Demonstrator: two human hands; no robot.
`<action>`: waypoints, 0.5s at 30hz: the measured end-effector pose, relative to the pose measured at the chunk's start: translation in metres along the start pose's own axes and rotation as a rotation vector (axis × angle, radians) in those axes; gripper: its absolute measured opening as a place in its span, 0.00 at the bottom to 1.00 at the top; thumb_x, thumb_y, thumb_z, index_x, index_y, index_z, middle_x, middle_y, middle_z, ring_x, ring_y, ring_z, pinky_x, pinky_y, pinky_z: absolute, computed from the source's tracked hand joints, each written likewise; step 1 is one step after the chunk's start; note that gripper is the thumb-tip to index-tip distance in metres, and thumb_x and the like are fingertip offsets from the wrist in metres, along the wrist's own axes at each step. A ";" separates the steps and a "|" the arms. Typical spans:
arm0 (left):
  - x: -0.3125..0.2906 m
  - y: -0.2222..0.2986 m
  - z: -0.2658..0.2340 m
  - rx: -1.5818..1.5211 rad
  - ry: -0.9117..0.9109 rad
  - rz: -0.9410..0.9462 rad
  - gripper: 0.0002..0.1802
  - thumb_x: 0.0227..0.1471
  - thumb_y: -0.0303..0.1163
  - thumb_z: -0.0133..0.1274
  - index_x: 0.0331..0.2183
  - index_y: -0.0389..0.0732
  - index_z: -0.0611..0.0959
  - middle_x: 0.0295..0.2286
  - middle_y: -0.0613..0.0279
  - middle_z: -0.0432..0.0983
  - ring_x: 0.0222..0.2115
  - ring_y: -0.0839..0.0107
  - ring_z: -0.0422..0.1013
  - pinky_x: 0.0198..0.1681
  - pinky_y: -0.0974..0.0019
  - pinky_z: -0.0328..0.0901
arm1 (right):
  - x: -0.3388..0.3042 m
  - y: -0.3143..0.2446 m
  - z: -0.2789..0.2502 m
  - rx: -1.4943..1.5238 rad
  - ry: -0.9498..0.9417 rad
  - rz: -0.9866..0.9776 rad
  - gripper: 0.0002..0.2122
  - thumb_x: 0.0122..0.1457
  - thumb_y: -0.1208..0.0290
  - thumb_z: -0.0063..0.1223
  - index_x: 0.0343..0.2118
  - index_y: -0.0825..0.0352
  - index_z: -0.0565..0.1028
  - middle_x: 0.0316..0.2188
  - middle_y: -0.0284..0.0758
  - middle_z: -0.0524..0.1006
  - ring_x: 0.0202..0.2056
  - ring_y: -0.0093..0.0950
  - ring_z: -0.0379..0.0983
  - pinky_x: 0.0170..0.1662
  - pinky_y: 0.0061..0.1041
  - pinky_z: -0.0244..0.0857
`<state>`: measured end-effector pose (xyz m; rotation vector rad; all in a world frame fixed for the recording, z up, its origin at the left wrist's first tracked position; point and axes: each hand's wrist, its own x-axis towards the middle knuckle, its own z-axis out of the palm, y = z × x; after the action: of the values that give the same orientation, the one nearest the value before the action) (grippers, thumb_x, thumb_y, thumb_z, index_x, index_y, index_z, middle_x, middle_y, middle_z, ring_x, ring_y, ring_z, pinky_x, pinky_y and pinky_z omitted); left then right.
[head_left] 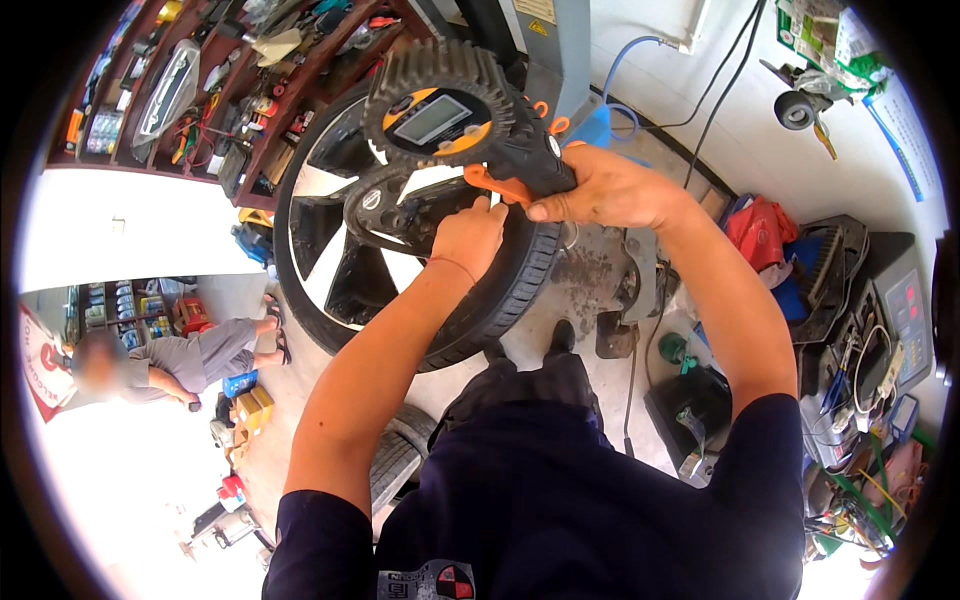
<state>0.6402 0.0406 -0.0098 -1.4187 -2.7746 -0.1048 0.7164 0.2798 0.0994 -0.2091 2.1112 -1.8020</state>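
My right hand (615, 190) is wrapped round the black handle of a digital tire inflator gauge (430, 120), thumb beside its orange trigger (497, 184). The gauge has a ribbed black rubber rim and a grey display, and is held above a car wheel (322, 275) with black and silver spokes. A thin black hose (352, 218) curves round the wheel's centre cap toward my left hand (468, 238). That hand is closed against the rim near the tire's (525, 285) inner edge, its fingertips pinched; what they hold is hidden.
Red-brown shelves (215, 90) crowded with tools stand at the far left. A grey machine column (560, 55) rises behind the wheel. At the left is another person (205, 355). A machine with a control panel (905, 310) stands right. Another tire (400, 450) lies near my legs.
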 end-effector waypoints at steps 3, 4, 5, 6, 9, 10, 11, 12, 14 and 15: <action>0.005 0.002 0.007 0.083 -0.018 0.026 0.06 0.54 0.31 0.52 0.34 0.41 0.79 0.29 0.57 0.74 0.29 0.56 0.77 0.30 0.55 0.73 | -0.006 0.009 -0.003 0.025 0.035 -0.013 0.17 0.58 0.61 0.66 0.43 0.69 0.78 0.28 0.25 0.75 0.31 0.18 0.67 0.34 0.23 0.62; 0.006 0.001 0.008 0.088 -0.020 0.027 0.06 0.54 0.31 0.52 0.34 0.41 0.79 0.29 0.57 0.74 0.29 0.56 0.77 0.30 0.55 0.73 | -0.008 0.011 -0.004 0.003 0.034 -0.012 0.19 0.59 0.61 0.65 0.46 0.70 0.77 0.31 0.26 0.77 0.33 0.18 0.69 0.37 0.23 0.65; 0.009 0.004 0.008 -0.011 0.000 0.014 0.05 0.54 0.31 0.51 0.33 0.41 0.79 0.29 0.56 0.74 0.28 0.55 0.77 0.30 0.54 0.73 | -0.010 0.017 -0.004 0.006 0.041 -0.014 0.19 0.59 0.61 0.65 0.46 0.70 0.77 0.31 0.26 0.77 0.33 0.18 0.69 0.37 0.23 0.65; 0.015 0.012 -0.001 -0.111 0.019 0.001 0.05 0.55 0.31 0.51 0.32 0.41 0.78 0.29 0.55 0.74 0.28 0.54 0.77 0.29 0.53 0.72 | -0.011 0.025 -0.004 0.033 0.055 -0.095 0.18 0.60 0.62 0.65 0.46 0.70 0.77 0.31 0.26 0.77 0.33 0.18 0.69 0.37 0.23 0.65; -0.013 0.049 -0.022 -0.269 -0.129 0.350 0.09 0.58 0.37 0.49 0.30 0.42 0.77 0.28 0.55 0.73 0.27 0.54 0.75 0.29 0.53 0.72 | -0.010 0.035 -0.004 0.130 0.061 -0.178 0.18 0.59 0.63 0.65 0.46 0.70 0.77 0.32 0.26 0.77 0.33 0.18 0.69 0.37 0.22 0.65; -0.029 0.066 -0.033 -0.329 -0.243 0.446 0.13 0.61 0.41 0.48 0.31 0.42 0.77 0.28 0.56 0.73 0.26 0.54 0.75 0.30 0.53 0.72 | -0.008 0.035 -0.002 0.202 0.051 -0.175 0.17 0.59 0.64 0.65 0.45 0.70 0.76 0.32 0.26 0.77 0.33 0.18 0.69 0.37 0.22 0.65; -0.045 0.082 -0.045 -0.393 -0.364 0.527 0.17 0.63 0.46 0.46 0.31 0.43 0.77 0.28 0.57 0.73 0.26 0.55 0.75 0.30 0.53 0.71 | -0.007 0.032 -0.003 0.201 0.037 -0.179 0.17 0.59 0.64 0.65 0.45 0.70 0.76 0.32 0.26 0.77 0.33 0.18 0.69 0.37 0.22 0.65; -0.064 0.093 -0.051 -0.402 -0.464 0.499 0.19 0.64 0.48 0.46 0.31 0.43 0.77 0.28 0.57 0.73 0.26 0.55 0.76 0.31 0.53 0.72 | -0.007 0.024 -0.006 0.166 0.027 -0.040 0.17 0.58 0.64 0.66 0.44 0.69 0.76 0.33 0.27 0.77 0.33 0.18 0.69 0.37 0.22 0.66; -0.102 0.095 -0.045 -0.520 -0.454 0.367 0.10 0.61 0.40 0.50 0.36 0.44 0.79 0.29 0.57 0.75 0.28 0.54 0.76 0.32 0.53 0.72 | -0.006 0.012 -0.007 0.206 -0.009 0.044 0.17 0.55 0.64 0.69 0.43 0.67 0.77 0.31 0.26 0.76 0.30 0.18 0.68 0.35 0.22 0.66; -0.121 0.088 -0.045 -0.571 -0.438 0.252 0.08 0.59 0.36 0.51 0.39 0.44 0.79 0.30 0.57 0.76 0.29 0.53 0.76 0.32 0.53 0.72 | -0.005 0.014 -0.005 0.196 -0.044 0.036 0.17 0.55 0.64 0.69 0.43 0.67 0.77 0.31 0.26 0.76 0.30 0.18 0.68 0.35 0.22 0.66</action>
<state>0.7825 -0.0092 0.0334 -2.1356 -3.0051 -0.7102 0.7208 0.2884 0.0876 -0.1570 1.8818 -1.9489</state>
